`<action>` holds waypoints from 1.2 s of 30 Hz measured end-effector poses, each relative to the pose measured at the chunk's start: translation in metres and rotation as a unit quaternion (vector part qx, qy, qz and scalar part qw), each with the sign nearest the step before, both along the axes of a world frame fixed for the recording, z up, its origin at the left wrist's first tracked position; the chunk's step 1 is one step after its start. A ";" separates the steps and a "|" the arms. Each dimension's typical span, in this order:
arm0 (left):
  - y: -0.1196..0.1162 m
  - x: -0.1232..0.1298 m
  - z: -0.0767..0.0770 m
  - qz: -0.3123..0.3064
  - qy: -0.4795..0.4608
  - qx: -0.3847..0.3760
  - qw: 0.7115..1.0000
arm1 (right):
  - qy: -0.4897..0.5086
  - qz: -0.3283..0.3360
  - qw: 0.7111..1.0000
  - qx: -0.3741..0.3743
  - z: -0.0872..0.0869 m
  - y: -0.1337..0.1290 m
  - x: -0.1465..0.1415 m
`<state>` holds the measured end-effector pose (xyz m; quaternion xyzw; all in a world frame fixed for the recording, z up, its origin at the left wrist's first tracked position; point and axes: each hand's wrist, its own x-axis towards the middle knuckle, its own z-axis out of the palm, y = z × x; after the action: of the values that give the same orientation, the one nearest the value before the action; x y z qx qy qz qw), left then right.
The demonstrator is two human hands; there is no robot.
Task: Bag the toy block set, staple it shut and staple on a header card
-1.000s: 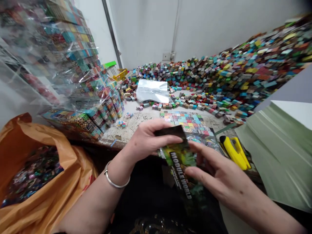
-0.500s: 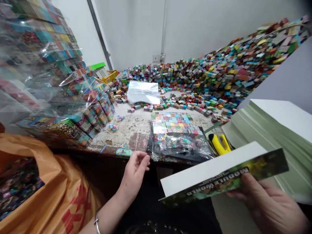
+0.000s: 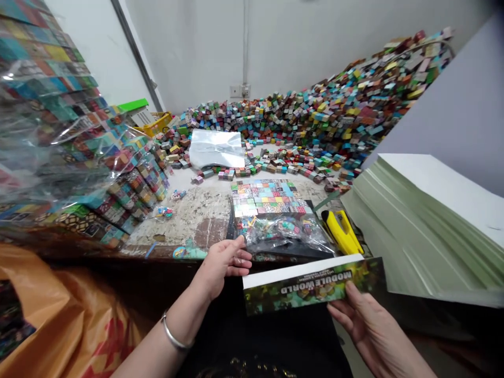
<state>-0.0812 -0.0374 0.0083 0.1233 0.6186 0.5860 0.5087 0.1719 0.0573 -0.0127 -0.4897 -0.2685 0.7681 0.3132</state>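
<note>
My right hand (image 3: 366, 320) pinches a folded printed card (image 3: 311, 296) at its lower right edge. The card reads "MODULE WORLD" upside down, with a white fold along its top. Near the card's left end is my left hand (image 3: 226, 265), empty, fingers apart. Just beyond it, at the table's edge, lies a clear bag (image 3: 283, 233) of small colourful parts, with rows of patterned blocks (image 3: 271, 197) behind it. To the right of the bag rests a yellow stapler (image 3: 344, 231).
A big pile of small coloured blocks (image 3: 315, 123) lines the wall. A silvery plastic bag (image 3: 216, 148) lies before it. Plastic-wrapped block stacks (image 3: 51, 100) rise on the left, above an orange sack (image 3: 59, 304). A stack of white-topped sheets (image 3: 433, 226) stands at right.
My right hand has brought the card leftward, level and closer to my left hand. The left hand's fingers have spread from a loose curl. The view has shifted a little to the right.
</note>
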 end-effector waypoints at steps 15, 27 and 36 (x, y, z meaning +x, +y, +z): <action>-0.007 -0.017 -0.011 -0.061 0.066 -0.006 0.996 | 0.002 -0.047 0.999 0.002 -0.002 0.003 -0.003; -0.018 -0.009 -0.004 -0.040 0.050 0.024 0.998 | -0.013 -0.054 0.998 -0.030 0.019 -0.005 -0.022; -0.025 -0.005 -0.001 -0.020 0.013 0.044 0.999 | -0.048 -0.029 0.998 -0.039 0.015 -0.002 -0.034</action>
<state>-0.0862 -0.0625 0.0069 0.1652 0.5962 0.6006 0.5065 0.1380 0.0556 0.0027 -0.5451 -0.2386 0.7443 0.3033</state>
